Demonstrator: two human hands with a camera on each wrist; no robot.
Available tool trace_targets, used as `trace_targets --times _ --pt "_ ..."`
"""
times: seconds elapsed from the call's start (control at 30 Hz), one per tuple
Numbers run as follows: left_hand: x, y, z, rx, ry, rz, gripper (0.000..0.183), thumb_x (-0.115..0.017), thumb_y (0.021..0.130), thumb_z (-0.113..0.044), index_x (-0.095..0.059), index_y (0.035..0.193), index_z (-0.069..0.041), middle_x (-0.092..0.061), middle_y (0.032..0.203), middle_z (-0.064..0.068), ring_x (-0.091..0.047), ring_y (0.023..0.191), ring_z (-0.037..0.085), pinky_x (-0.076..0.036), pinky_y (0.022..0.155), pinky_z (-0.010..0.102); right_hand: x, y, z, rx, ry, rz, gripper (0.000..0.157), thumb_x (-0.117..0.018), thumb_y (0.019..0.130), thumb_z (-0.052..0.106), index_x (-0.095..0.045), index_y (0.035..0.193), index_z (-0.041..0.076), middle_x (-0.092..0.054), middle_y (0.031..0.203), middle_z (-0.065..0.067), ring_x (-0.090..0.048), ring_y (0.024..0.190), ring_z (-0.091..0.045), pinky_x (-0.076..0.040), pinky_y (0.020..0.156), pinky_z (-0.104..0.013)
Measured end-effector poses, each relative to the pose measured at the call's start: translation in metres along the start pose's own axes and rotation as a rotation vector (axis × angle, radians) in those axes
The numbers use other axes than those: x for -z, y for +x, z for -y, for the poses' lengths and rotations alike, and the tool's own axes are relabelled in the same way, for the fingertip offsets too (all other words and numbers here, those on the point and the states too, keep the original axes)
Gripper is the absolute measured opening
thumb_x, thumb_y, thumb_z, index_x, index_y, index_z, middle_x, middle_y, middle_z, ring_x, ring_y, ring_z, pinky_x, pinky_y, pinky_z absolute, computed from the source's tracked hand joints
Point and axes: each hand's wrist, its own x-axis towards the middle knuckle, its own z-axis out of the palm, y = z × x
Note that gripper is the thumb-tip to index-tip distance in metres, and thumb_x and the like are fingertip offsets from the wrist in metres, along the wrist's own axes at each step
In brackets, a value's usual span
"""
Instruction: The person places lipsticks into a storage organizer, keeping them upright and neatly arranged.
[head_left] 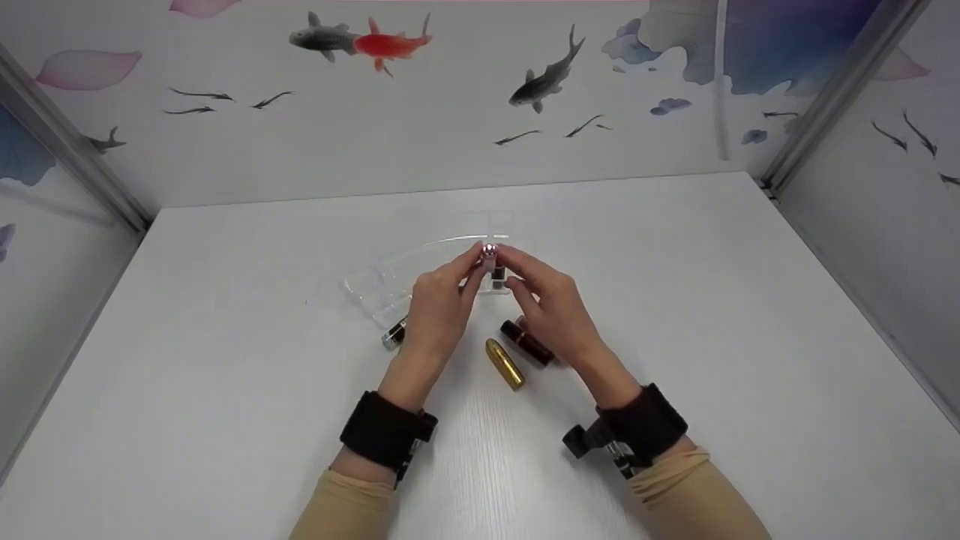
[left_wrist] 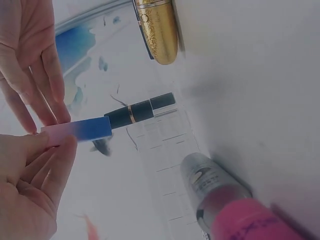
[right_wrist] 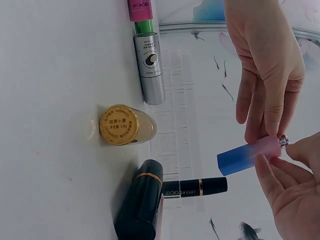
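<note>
Both hands meet over a clear plastic organizer (head_left: pixel 420 259) around a slim pink-to-blue lipstick tube (left_wrist: pixel 95 129) with a silver knob on its top end. My left hand (head_left: pixel 439 311) pinches the tube's pink part between thumb and fingers. From the other side, my right hand (head_left: pixel 555 307) pinches the same part with its fingertips. The tube is nearly upright, blue end down. Just below it, a black lipstick tube (right_wrist: pixel 195 187) with a gold band stands in an organizer compartment. In the head view, fingers cover most of the pink-to-blue tube.
On the table in front of the organizer lie a gold bullet-shaped lipstick (head_left: pixel 505 364), a dark lipstick tube (head_left: pixel 526 342) partly under the right hand, and a silver tube with a pink cap (right_wrist: pixel 149 62) by the left hand. Printed walls enclose the white table (head_left: pixel 225 375).
</note>
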Motion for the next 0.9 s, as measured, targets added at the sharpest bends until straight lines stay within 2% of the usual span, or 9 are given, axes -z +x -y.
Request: trace_targets --times 0.2,0.53,0.7,0.9 --pt "0.0 0.001 0.002 -0.014 0.014 0.026 0.038 -0.066 0.103 -0.008 -0.063 0.139 0.004 -0.073 0.124 0.016 -0.075 0.104 0.031 -0.063 0.08 0.039 -0.005 0.002 -0.006 -0.029 0.011 0.026 0.048 -0.055 0.103 -0.009 -0.051 0.151 -0.004 -0.05 0.152 -0.023 -0.056 0.137 -0.034 -0.056 0.1 -0.045" --pt "-0.001 0.002 0.009 0.031 0.028 0.169 0.051 -0.063 0.103 -0.001 -0.051 0.152 0.002 -0.066 0.137 0.019 -0.071 0.113 0.035 -0.058 0.096 0.045 -0.011 0.006 -0.015 -0.073 0.026 0.099 0.055 -0.054 0.104 -0.008 -0.04 0.157 -0.006 -0.043 0.157 -0.023 -0.05 0.143 -0.036 -0.052 0.106 -0.046" --pt "-0.002 0.001 0.014 0.042 0.044 0.233 0.06 -0.063 0.099 0.003 -0.045 0.156 0.001 -0.065 0.137 0.022 -0.072 0.11 0.036 -0.058 0.094 0.046 -0.012 0.005 -0.02 -0.085 0.037 0.103 0.054 -0.05 0.103 -0.012 -0.04 0.156 -0.006 -0.043 0.159 -0.024 -0.049 0.143 -0.038 -0.051 0.107 -0.05" --pt "-0.004 0.0 0.021 0.031 0.064 0.265 0.068 -0.064 0.094 0.007 -0.042 0.157 0.002 -0.064 0.14 0.022 -0.071 0.109 0.036 -0.056 0.096 0.049 -0.016 0.003 -0.023 -0.1 0.061 0.12 0.056 -0.048 0.102 -0.014 -0.039 0.157 -0.005 -0.039 0.161 -0.025 -0.045 0.146 -0.04 -0.048 0.11 -0.053"
